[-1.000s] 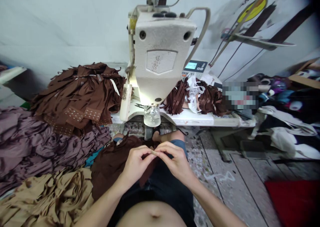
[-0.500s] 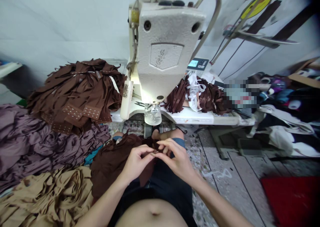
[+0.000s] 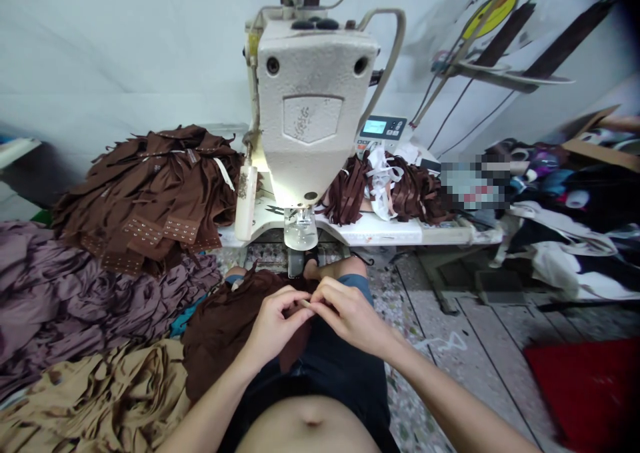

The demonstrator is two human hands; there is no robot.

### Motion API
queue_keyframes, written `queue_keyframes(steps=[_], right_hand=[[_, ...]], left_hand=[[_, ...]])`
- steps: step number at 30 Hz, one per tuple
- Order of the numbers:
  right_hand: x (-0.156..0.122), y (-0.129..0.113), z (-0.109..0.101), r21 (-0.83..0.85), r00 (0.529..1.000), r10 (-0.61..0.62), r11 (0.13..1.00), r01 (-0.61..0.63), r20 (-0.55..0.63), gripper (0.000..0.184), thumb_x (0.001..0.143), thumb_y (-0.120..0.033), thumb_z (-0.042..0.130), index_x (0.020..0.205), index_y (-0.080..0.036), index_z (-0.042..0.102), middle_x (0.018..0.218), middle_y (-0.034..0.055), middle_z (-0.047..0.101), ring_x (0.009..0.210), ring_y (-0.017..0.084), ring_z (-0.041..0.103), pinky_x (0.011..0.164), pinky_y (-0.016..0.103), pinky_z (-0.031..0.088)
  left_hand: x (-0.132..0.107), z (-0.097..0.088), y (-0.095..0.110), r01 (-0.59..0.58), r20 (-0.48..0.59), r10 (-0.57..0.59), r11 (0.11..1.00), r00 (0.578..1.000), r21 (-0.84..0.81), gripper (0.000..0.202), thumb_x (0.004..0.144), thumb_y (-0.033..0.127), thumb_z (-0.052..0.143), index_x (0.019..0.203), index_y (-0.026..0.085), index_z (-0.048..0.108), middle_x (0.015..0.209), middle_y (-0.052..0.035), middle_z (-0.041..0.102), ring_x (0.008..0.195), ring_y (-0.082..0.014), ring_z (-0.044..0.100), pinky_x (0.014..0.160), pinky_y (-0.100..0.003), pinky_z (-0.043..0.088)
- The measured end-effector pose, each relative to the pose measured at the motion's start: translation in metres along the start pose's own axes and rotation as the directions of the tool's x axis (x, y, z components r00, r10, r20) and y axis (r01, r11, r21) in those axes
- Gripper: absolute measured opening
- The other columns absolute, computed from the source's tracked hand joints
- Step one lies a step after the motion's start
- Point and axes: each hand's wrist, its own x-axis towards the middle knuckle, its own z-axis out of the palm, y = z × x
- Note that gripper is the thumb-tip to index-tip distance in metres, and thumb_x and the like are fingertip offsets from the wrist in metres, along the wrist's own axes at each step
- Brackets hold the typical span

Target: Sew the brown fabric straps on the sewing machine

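Above my lap, my left hand (image 3: 279,320) and my right hand (image 3: 346,314) meet at the fingertips. Both are closed in a pinch, thumbs against fingers. A small thin sliver, pale in colour, shows between the fingertips; its kind is too small to make out. Brown fabric (image 3: 225,336) lies over my left thigh, just below and beside my left hand. Beyond the hands stands a white sewing machine (image 3: 313,120), its lamp lit over the needle area.
Brown garment pieces with hook rows (image 3: 150,193) are heaped left of the machine. Mauve fabric (image 3: 100,306) and tan fabric (image 3: 110,400) lie in piles at the left. Brown straps (image 3: 420,190) rest on the white machine table (image 3: 400,233). At right lies a red mat (image 3: 590,386).
My right hand's fingers have closed in, curling down to meet my left fingertips. The camera view has shifted slightly, so the machine appears further left.
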Motion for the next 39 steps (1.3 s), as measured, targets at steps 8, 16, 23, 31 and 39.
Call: queue_keyframes(steps=[8, 16, 23, 31, 39], right_hand=[[0.006, -0.002, -0.012, 0.195, 0.988, 0.108, 0.973, -0.128, 0.109, 0.019, 0.105, -0.031, 0.069, 0.090, -0.020, 0.071, 0.081, 0.0005, 0.062, 0.068, 0.015, 0.057, 0.063, 0.026, 0.040], [0.025, -0.016, -0.024, 0.147, 0.994, 0.088, 0.984, -0.097, 0.070, 0.023, 0.106, -0.027, 0.065, 0.085, -0.019, 0.064, 0.078, -0.0016, 0.060, 0.067, 0.014, 0.053, 0.063, 0.026, 0.037], [0.070, -0.030, -0.045, 0.057, 0.978, 0.114, 0.993, -0.106, -0.172, 0.032, 0.108, -0.035, 0.063, 0.079, -0.021, 0.063, 0.076, -0.0003, 0.063, 0.071, 0.016, 0.058, 0.067, 0.028, 0.041], [0.102, -0.003, -0.039, 0.216, 0.932, 0.231, 0.961, -0.174, -0.278, 0.025, 0.095, -0.033, 0.076, 0.073, -0.021, 0.071, 0.069, 0.0001, 0.068, 0.062, 0.016, 0.058, 0.060, 0.028, 0.043], [0.105, 0.013, -0.024, 0.726, 0.838, 0.492, 0.662, -0.186, -0.234, 0.043, 0.071, -0.052, 0.097, 0.079, -0.020, 0.069, 0.073, -0.0011, 0.069, 0.063, 0.016, 0.060, 0.061, 0.028, 0.046]], left_hand=[[0.002, -0.005, 0.000, 0.069, 0.167, -0.052, 0.993, 0.985, -0.098, 0.028, 0.093, 0.043, 0.079, 0.083, 0.018, 0.084, 0.079, -0.0017, 0.065, 0.078, -0.0165, 0.061, 0.075, -0.027, 0.045], [0.006, -0.011, 0.028, 0.014, 0.141, -0.005, 0.998, 0.990, -0.064, 0.032, 0.100, 0.040, 0.071, 0.079, 0.017, 0.080, 0.082, -0.0023, 0.066, 0.079, -0.0160, 0.063, 0.076, -0.026, 0.049], [0.018, -0.032, 0.058, -0.379, -0.194, 0.567, 0.730, 0.800, 0.569, 0.024, 0.102, 0.017, 0.068, 0.125, 0.022, 0.076, 0.107, -0.0062, 0.074, 0.095, -0.0183, 0.073, 0.085, -0.027, 0.059], [0.046, -0.040, 0.071, -0.526, 0.316, 0.746, 0.054, 0.586, 0.849, 0.034, 0.104, 0.017, 0.066, 0.136, 0.008, 0.069, 0.129, -0.0133, 0.078, 0.117, -0.0281, 0.071, 0.099, -0.039, 0.063], [0.046, -0.016, 0.061, -0.414, 0.163, 0.772, 0.140, 0.615, 0.899, 0.037, 0.101, 0.017, 0.071, 0.137, 0.007, 0.068, 0.123, -0.0169, 0.078, 0.114, -0.0313, 0.073, 0.096, -0.044, 0.066]])
